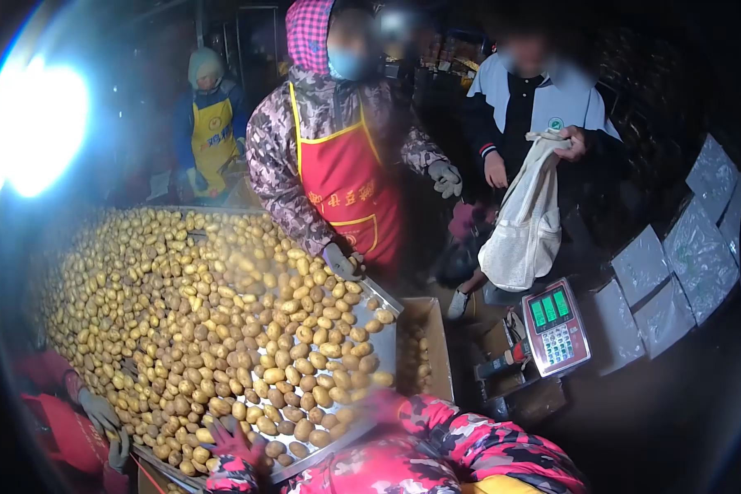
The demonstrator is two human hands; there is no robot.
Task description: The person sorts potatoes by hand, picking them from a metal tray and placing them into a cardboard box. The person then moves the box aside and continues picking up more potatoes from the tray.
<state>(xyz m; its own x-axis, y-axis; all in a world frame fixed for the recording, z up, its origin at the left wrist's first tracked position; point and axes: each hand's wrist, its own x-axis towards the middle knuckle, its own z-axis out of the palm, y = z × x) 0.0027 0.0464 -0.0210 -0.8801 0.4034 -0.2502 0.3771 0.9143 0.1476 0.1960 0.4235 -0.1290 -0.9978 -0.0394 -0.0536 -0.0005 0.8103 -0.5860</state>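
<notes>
Surroundings: glaring white lamp (pixel 33 132), upper left; person in red apron with yellow trim (pixel 350 185), across the desk, one grey-gloved hand (pixel 342 262) at its far edge; second pair of grey-gloved hands (pixel 103 416), lower left, at the near edge; person in dark clothing with white shoulder cape (pixel 543 90), holding up a limp off-white cloth bag (pixel 525 230); red-framed electronic scale with green displays (pixel 557 328); flat, pale, plastic-wrapped packs (pixel 700 255), far right; open brown cardboard carton (pixel 439 342) just beyond the desk's right end, potatoes inside. Principal lot: small, rounded, yellow-brown potatoes (pixel 181 313), some darker, heaped densely at left, thinning rightward over a shiny metal-topped desk (pixel 380 339). Position: directly before the pink-gloved left hand (pixel 232 443), fingers spread, at the near edge among the nearest potatoes; pink-gloved right hand (pixel 383 405) beside the right-hand potatoes, blurred, grip cannot be told.
</notes>
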